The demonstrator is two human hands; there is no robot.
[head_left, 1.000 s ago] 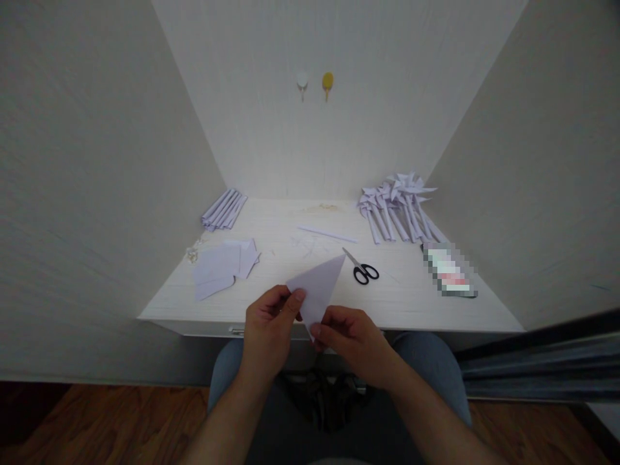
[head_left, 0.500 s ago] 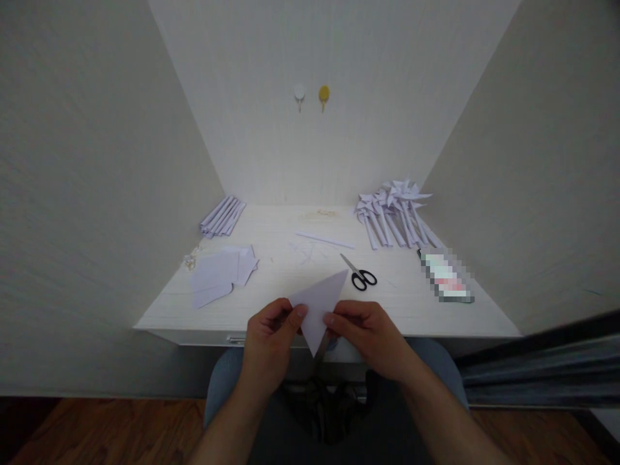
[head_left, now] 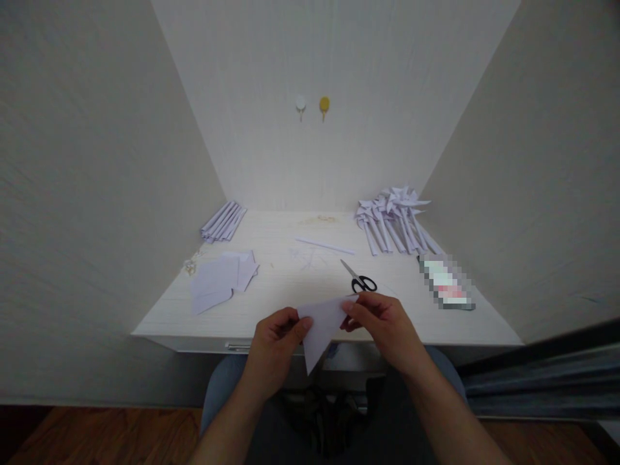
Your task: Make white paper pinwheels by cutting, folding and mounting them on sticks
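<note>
Right hand (head_left: 387, 326) has shifted from the lower tip of the paper triangle (head_left: 322, 326) up to its far corner, which now sits lower than before. Item held: paper triangle, white, in the air just this side of the scissors (head_left: 361, 281), over the desk (head_left: 290, 310) edge. Left hand (head_left: 274, 345) pinches its near-left corner and right hand pinches the opposite one; both are closed on it and set apart, likely to keep the sheet spread. Scissors: black-handled, shut, lying flat, within easy reach. Left of scissors: loose sheets (head_left: 217, 281); beyond those, a bundle (head_left: 223, 221) of folded paper. Behind scissors: one thin strip (head_left: 324, 246). Right and behind: heaped pinwheels (head_left: 394, 216). Right: a blurred packet (head_left: 448, 284). High behind, on the wall: two hooks (head_left: 301, 103).
</note>
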